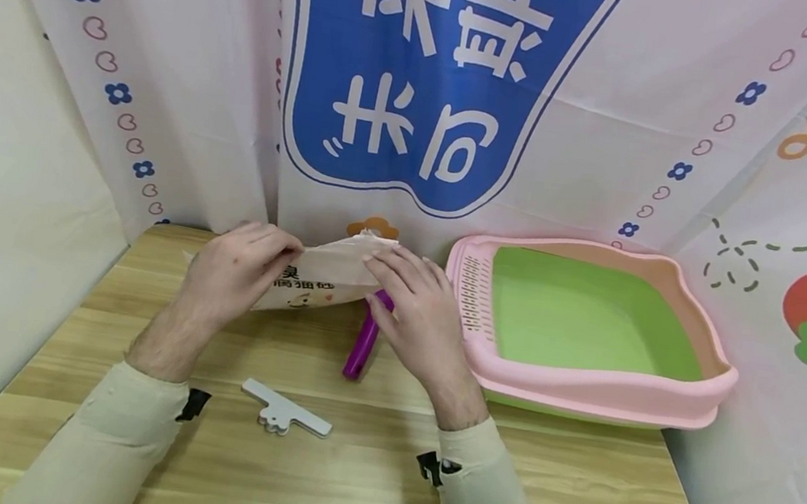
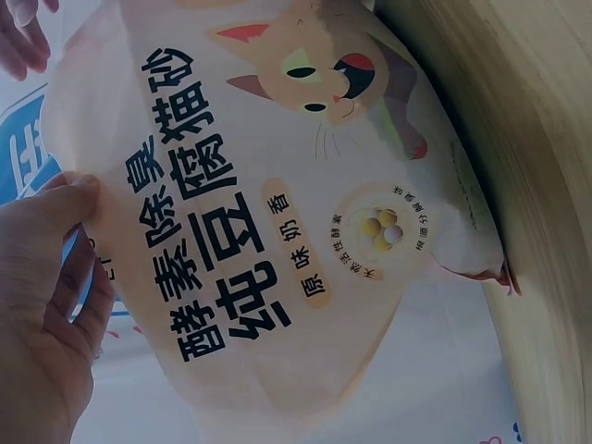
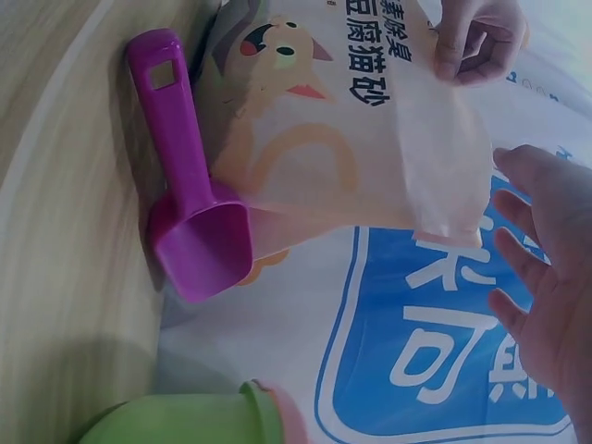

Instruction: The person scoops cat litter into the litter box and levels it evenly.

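Observation:
A pale paper-like bag of cat litter (image 1: 329, 266), printed with a cartoon cat and black characters, stands at the back of the wooden table. My left hand (image 1: 238, 270) pinches its top edge between thumb and fingers; the left wrist view shows this grip too. At the bag's other top corner is my right hand (image 3: 546, 259), fingers loosely extended, the thumb tip close to the edge; whether it touches cannot be told. A purple scoop (image 3: 180, 139) lies beside the bag, under my right hand in the head view, its bowl partly hidden there.
To the right sits a litter box (image 1: 599, 385) with a pink rim and green base. A white clip (image 1: 285, 412) lies on the wooden table (image 1: 314, 485) between my forearms. A printed curtain (image 1: 596, 158) hangs right behind the table.

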### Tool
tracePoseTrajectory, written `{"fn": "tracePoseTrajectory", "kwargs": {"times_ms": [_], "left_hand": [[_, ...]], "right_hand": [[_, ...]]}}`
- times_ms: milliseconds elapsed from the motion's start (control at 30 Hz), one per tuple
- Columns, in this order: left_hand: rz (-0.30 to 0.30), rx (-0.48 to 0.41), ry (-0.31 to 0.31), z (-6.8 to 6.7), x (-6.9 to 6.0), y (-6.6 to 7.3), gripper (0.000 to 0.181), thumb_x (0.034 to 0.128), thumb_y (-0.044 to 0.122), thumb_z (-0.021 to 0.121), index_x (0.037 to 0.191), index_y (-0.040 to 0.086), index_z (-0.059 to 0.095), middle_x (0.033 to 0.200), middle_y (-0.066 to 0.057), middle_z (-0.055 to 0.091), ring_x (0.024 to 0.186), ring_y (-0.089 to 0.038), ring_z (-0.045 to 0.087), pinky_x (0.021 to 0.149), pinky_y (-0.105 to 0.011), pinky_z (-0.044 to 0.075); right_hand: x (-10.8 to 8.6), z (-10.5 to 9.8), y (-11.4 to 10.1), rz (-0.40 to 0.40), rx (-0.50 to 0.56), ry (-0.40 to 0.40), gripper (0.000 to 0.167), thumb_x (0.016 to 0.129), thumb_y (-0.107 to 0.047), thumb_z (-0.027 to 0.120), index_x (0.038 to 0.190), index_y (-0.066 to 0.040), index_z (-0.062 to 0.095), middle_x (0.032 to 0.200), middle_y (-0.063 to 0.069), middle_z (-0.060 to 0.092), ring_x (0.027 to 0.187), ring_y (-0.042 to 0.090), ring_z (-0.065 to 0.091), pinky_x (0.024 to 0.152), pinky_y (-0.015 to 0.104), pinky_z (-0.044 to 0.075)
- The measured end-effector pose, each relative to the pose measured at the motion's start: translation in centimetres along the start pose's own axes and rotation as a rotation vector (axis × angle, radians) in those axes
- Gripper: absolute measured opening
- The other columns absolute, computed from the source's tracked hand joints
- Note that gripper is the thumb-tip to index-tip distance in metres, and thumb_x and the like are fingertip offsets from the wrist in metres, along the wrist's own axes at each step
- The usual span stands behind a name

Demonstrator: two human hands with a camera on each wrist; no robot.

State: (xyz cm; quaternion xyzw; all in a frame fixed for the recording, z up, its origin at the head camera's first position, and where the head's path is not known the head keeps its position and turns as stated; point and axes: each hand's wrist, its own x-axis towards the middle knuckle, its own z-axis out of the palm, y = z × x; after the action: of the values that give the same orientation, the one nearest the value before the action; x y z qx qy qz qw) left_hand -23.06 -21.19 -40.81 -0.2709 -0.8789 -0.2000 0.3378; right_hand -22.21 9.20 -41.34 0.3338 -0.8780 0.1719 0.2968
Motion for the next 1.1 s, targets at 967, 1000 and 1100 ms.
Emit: {"fn": "tracePoseTrajectory", "kwargs": {"times_ms": [967, 1000, 1100], "left_hand": [[0.098, -0.009, -0.006, 0.1, -0.1, 0.4, 0.017, 0.0976, -0.003, 0.09, 0.11, 0.008, 0.085, 0.104, -0.008, 0.089, 0.093, -0.03, 0.083, 0.079, -0.047, 0.071], [0.103, -0.012, -0.009, 0.1, -0.1, 0.5, 0.017, 0.0976, -0.003, 0.09, 0.11, 0.008, 0.085, 0.104, -0.008, 0.089, 0.093, -0.03, 0.083, 0.079, -0.047, 0.071], [0.115, -0.026, -0.025, 0.2, 0.0, 0.7, 0.019, 0.0962, -0.003, 0.091, 0.111, 0.007, 0.085, 0.104, -0.009, 0.089, 0.095, -0.031, 0.084, 0.082, -0.048, 0.073]], "right_hand": [[4.1, 0.3, -1.4, -0.1, -0.119, -0.041, 0.015, 0.115, -0.008, 0.071, 0.122, -0.017, 0.08, 0.122, -0.001, 0.081, 0.116, 0.022, 0.078, 0.11, 0.041, 0.064], [4.1, 0.4, -1.3, -0.098, -0.119, -0.042, 0.015, 0.114, -0.007, 0.071, 0.12, -0.017, 0.08, 0.121, -0.001, 0.081, 0.115, 0.022, 0.077, 0.108, 0.041, 0.064], [4.0, 0.4, -1.1, -0.1, -0.12, -0.031, 0.016, 0.11, -0.003, 0.073, 0.116, -0.017, 0.081, 0.121, 0.0, 0.083, 0.114, 0.022, 0.078, 0.104, 0.04, 0.065]]}}
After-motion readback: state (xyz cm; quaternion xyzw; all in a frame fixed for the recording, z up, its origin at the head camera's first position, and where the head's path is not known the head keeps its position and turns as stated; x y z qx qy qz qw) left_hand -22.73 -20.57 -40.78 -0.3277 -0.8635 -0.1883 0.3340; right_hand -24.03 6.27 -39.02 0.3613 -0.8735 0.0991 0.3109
